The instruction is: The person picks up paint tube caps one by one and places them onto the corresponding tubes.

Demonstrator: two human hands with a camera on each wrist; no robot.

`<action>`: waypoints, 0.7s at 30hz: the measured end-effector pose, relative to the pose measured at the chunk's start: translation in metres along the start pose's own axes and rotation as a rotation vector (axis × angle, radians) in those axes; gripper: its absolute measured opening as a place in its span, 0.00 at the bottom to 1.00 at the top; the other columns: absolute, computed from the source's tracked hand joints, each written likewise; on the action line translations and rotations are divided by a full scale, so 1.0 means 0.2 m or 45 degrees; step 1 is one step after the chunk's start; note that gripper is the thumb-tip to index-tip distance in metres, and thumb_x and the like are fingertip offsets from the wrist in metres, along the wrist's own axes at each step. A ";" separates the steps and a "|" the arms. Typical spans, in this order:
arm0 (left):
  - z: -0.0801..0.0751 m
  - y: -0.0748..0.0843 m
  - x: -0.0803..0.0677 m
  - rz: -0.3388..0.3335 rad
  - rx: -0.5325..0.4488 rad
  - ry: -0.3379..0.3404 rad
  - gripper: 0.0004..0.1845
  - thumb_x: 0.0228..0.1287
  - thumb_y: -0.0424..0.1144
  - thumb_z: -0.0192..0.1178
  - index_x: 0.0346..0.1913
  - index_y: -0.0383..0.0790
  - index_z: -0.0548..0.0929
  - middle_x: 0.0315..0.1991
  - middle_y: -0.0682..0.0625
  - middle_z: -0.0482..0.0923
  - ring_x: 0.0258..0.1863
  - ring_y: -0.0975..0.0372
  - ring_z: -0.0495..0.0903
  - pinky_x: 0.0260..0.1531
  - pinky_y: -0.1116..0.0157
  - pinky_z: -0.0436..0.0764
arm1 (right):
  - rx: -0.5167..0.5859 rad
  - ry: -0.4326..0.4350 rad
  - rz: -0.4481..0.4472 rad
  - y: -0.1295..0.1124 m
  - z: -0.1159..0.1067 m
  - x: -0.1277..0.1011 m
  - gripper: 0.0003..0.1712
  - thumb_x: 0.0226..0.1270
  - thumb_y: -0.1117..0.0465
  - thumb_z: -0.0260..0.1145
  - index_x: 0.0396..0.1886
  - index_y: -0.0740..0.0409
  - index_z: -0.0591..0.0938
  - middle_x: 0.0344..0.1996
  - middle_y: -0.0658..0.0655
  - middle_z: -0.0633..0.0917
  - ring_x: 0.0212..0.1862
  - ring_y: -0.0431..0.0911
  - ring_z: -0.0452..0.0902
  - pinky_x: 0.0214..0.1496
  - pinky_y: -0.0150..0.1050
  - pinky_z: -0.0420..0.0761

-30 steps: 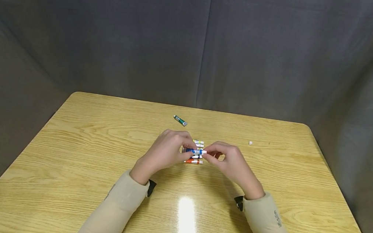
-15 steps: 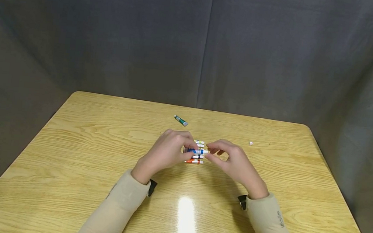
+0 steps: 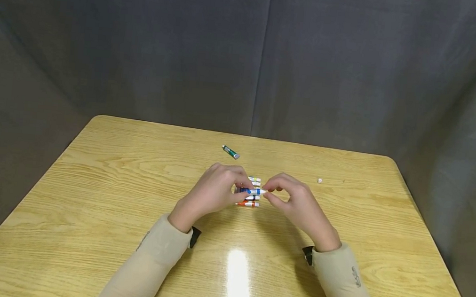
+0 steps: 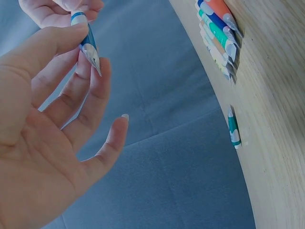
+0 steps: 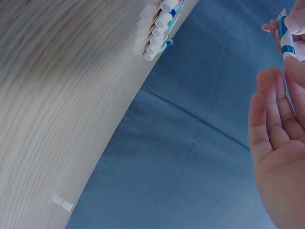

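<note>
My left hand holds a small blue-and-white paint tube between thumb and fingers, above a row of similar tubes. In the left wrist view, the crimped end of the blue tube points away from the other hand. At the opposite end, my right hand pinches the white cap with thumb and forefinger. The right wrist view has the blue tube at its upper right edge, where the thumb partly covers the cap.
Several capped paint tubes lie side by side on the wooden table, an orange-red tube nearest me. Farther back lies a green tube. A small white piece sits to the right. A grey curtain hangs behind the table.
My right fingers pinched the cap, opened slightly around it half a second ago, and are closed on it again. The left hand and blue tube have hardly moved.
</note>
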State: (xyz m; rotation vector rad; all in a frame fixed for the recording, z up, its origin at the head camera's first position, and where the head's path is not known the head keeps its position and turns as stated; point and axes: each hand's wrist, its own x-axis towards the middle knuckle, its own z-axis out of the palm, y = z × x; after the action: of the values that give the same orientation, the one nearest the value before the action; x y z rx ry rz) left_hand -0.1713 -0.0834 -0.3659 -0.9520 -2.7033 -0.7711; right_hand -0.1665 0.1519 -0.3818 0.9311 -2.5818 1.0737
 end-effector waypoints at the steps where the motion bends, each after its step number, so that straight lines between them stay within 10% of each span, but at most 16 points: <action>1: 0.00 0.00 0.00 0.000 -0.005 0.001 0.06 0.62 0.38 0.74 0.42 0.48 0.93 0.39 0.56 0.89 0.32 0.65 0.85 0.51 0.54 0.80 | -0.002 -0.001 0.001 0.00 0.00 0.00 0.05 0.68 0.64 0.73 0.41 0.52 0.88 0.41 0.47 0.88 0.43 0.41 0.80 0.47 0.37 0.81; 21: 0.01 -0.01 0.00 0.029 0.007 0.006 0.06 0.60 0.36 0.75 0.41 0.46 0.94 0.38 0.55 0.89 0.28 0.63 0.83 0.48 0.54 0.81 | -0.060 -0.056 -0.012 0.01 0.01 -0.01 0.12 0.65 0.63 0.75 0.47 0.55 0.86 0.45 0.53 0.88 0.47 0.48 0.83 0.50 0.51 0.85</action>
State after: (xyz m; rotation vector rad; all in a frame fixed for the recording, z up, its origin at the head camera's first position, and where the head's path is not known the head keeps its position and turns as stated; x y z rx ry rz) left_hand -0.1716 -0.0839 -0.3675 -0.9772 -2.6841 -0.7604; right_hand -0.1662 0.1523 -0.3844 0.9654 -2.6228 0.9959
